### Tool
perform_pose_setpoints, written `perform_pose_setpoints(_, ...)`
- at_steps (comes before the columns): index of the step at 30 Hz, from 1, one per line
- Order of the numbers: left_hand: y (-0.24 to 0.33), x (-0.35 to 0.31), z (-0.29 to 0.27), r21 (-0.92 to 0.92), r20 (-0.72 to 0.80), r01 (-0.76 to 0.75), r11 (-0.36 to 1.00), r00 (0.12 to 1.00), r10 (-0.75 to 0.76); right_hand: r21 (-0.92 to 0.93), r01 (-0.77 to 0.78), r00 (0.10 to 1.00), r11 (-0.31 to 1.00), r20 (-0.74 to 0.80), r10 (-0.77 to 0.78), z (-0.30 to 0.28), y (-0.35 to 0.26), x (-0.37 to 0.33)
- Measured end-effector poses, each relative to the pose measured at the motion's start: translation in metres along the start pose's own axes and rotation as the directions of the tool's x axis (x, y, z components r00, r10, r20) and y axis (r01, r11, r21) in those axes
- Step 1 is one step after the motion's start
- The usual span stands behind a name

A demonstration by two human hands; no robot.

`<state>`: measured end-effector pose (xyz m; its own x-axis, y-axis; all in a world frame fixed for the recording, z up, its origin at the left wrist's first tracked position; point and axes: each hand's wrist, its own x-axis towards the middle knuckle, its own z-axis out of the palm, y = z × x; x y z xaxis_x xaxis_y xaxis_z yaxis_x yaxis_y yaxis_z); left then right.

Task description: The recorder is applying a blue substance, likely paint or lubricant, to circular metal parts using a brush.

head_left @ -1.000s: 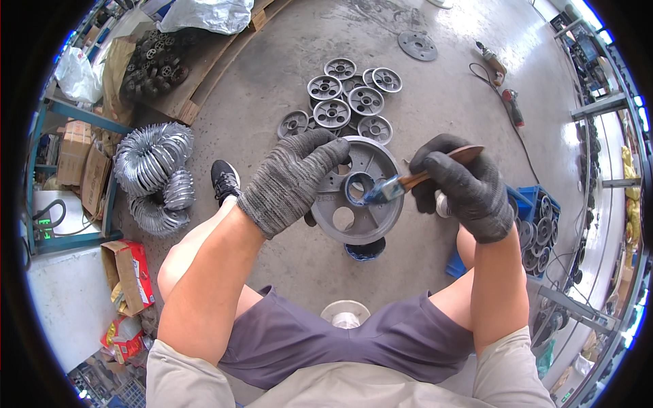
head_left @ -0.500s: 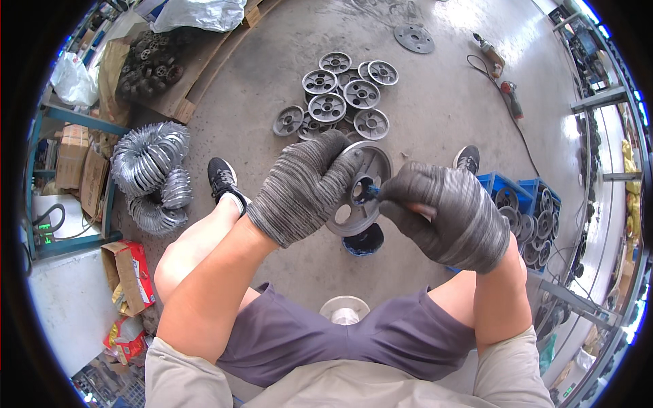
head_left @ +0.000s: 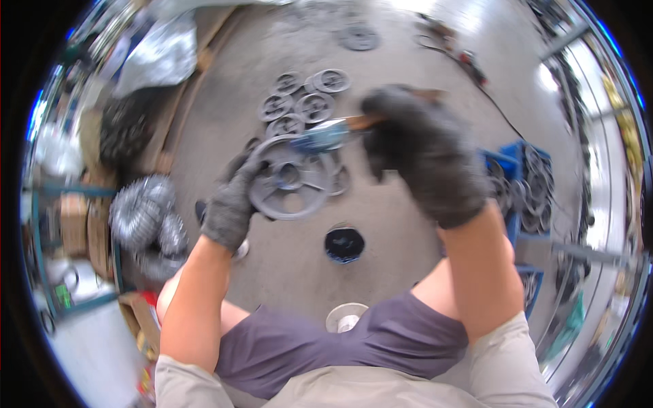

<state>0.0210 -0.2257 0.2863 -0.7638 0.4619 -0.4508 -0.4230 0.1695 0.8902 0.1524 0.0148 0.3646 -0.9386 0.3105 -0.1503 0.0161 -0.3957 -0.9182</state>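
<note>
My gloved left hand (head_left: 233, 204) grips a grey metal wheel (head_left: 309, 196) by its left edge. The wheel's round holes and central hub face up at me. In my gloved right hand (head_left: 425, 153), smeared by motion, is a paintbrush (head_left: 357, 123) with a wooden handle, and its blue-stained bristles lie over the wheel's far rim. Whether they touch the rim I cannot tell. A small pot of dark blue paint (head_left: 344, 245) stands on the floor between my legs.
Several similar wheels (head_left: 277, 107) are piled on the floor beyond my hands. Blue crates (head_left: 520, 163) with more wheels stand at the right. Silver flexible ducting (head_left: 146, 214) lies at the left. A corded power tool (head_left: 469, 64) and a flat disc (head_left: 358, 38) lie farther off.
The wheel in my left hand has moved left and turned flatter. My right hand has lifted away from the hub, and the brush now reaches the far rim. The whole view has shifted.
</note>
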Motion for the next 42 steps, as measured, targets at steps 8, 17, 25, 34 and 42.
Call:
perform_pose_setpoints(8,-0.054,0.116,0.092,-0.537,0.198,-0.209,0.817,0.911,0.362,0.062,0.183,0.982,0.981,0.023,-0.185,0.000,-0.015,0.016)
perform_pose_setpoints(17,-0.054,0.101,0.340,0.138,0.615,0.024,0.990,0.781,-0.104,-0.122,0.236,0.931,0.964,-0.256,-0.260,-0.043,-0.032,0.020)
perform_pose_setpoints(25,-0.250,0.223,0.066,0.842,0.122,-0.165,0.513,0.986,0.117,-0.663,0.492,0.764,0.564,0.017,-0.645,-0.088,-0.020,0.016)
perform_pose_setpoints(34,-0.364,0.248,0.033,0.442,-0.449,0.541,0.715,0.824,-0.345,-0.749,0.271,0.880,0.605,-0.061,-0.471,-0.115,-0.003,0.006)
perform_pose_setpoints(42,-0.383,0.311,-0.010,0.569,-0.337,0.467,0.677,0.883,-0.326,-0.291,0.095,0.850,0.952,-0.474,-0.229,-0.079,-0.016,0.013)
